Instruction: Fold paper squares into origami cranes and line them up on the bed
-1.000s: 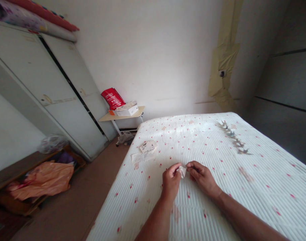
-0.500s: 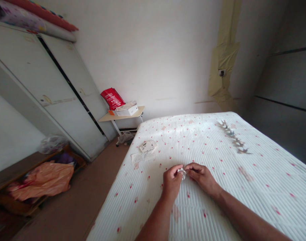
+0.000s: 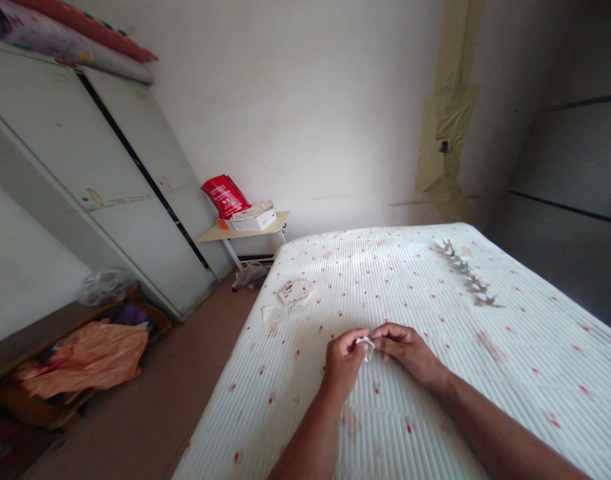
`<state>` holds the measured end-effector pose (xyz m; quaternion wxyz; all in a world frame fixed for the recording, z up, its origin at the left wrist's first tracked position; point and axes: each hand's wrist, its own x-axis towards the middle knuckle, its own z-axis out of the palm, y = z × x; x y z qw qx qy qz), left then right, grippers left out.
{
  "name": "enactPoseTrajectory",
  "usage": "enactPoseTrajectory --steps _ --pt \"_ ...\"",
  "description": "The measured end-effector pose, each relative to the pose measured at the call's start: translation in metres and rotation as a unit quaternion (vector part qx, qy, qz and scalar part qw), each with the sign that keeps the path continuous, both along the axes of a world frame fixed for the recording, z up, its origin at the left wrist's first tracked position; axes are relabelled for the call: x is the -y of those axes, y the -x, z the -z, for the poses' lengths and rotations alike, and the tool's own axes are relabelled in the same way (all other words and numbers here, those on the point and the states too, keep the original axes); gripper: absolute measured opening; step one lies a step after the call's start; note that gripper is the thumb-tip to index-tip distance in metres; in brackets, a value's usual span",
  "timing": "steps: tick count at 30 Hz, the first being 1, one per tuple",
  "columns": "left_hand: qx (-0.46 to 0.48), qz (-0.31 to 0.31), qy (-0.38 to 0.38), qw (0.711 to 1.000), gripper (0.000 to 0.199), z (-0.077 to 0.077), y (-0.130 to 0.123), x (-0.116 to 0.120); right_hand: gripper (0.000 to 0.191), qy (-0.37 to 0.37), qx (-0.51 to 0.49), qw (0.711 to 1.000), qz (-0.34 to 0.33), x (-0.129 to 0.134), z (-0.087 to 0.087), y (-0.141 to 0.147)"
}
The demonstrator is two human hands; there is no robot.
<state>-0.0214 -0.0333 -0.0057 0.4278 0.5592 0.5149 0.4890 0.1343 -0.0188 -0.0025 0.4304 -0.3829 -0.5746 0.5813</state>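
Between my hands, above the bed, is a small piece of folded white paper [image 3: 366, 347]. My left hand [image 3: 344, 352] pinches its left side between thumb and fingers. From the other side, my right hand [image 3: 401, 348] has its thumb and forefinger closed on the paper's right edge. The fingers cover much of the paper, so its exact folded shape is hidden. Beyond my left hand lie some flat printed paper sheets [image 3: 295, 292]. To the far right, a row of several small folded paper cranes [image 3: 465, 272] stretches across the bedspread.
The bed [image 3: 385, 413] has a white ribbed cover with red dots. Behind its left corner stands a small table [image 3: 213, 233] bearing a red bag [image 3: 224, 195] and a white box [image 3: 258, 220]. A wardrobe [image 3: 120, 180] and an orange plastic bag [image 3: 90, 357] are at the left.
The folded paper has shifted slightly right and shows a little more between my fingers. My right hand's fingers have moved slightly; the sheets and cranes stay put.
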Motion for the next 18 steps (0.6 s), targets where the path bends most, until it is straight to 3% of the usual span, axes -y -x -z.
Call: enactPoseTrajectory --steps 14,18 --pt "0.024 0.019 0.009 0.999 0.031 0.000 -0.001 0.000 0.027 -0.013 0.017 1.000 -0.002 -0.002 0.007 0.001" --pt "0.002 0.022 -0.005 1.000 0.031 0.002 0.000 0.000 0.024 -0.069 0.065 0.995 0.010 0.001 0.012 0.003"
